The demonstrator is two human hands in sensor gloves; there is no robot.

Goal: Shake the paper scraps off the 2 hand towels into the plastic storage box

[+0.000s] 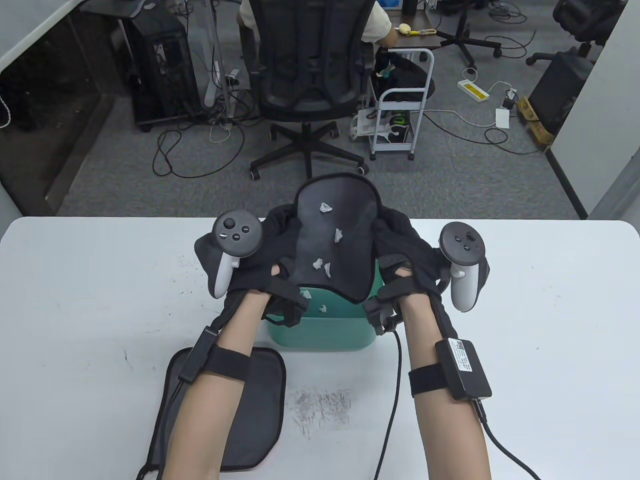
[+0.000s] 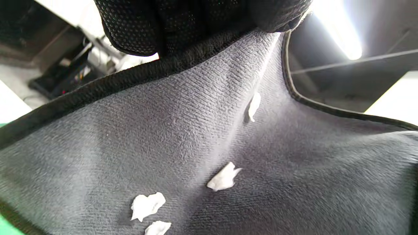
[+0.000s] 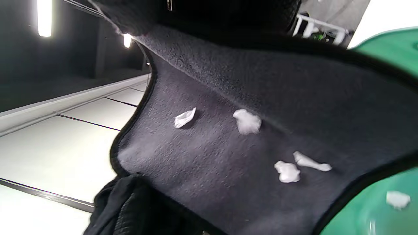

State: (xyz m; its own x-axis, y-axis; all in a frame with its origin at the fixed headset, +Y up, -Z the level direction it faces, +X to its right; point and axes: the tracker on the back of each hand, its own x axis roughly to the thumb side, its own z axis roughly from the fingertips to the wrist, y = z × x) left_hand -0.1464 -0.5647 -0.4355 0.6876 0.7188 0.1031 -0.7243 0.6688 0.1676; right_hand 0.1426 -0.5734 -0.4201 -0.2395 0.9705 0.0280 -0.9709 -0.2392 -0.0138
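A dark grey hand towel [image 1: 334, 235] is held up over the green plastic storage box [image 1: 320, 330], sagging like a trough. My left hand [image 1: 260, 260] grips its left edge and my right hand [image 1: 405, 260] grips its right edge. Several white paper scraps [image 1: 320, 264] lie on the towel [image 2: 228, 150], seen close in the left wrist view as scraps [image 2: 224, 178] and in the right wrist view as scraps [image 3: 247, 121] on the towel [image 3: 228, 163]. A scrap [image 1: 322, 308] lies inside the box [image 3: 385, 209]. The second towel [image 1: 250, 400] lies flat under my left forearm.
The white table [image 1: 550, 350] has dark scuff marks [image 1: 322, 405] in front of the box. Beyond the far table edge stand an office chair [image 1: 310, 75], a white cart [image 1: 400, 115] and floor cables. A cable [image 1: 395, 400] runs from my right wrist.
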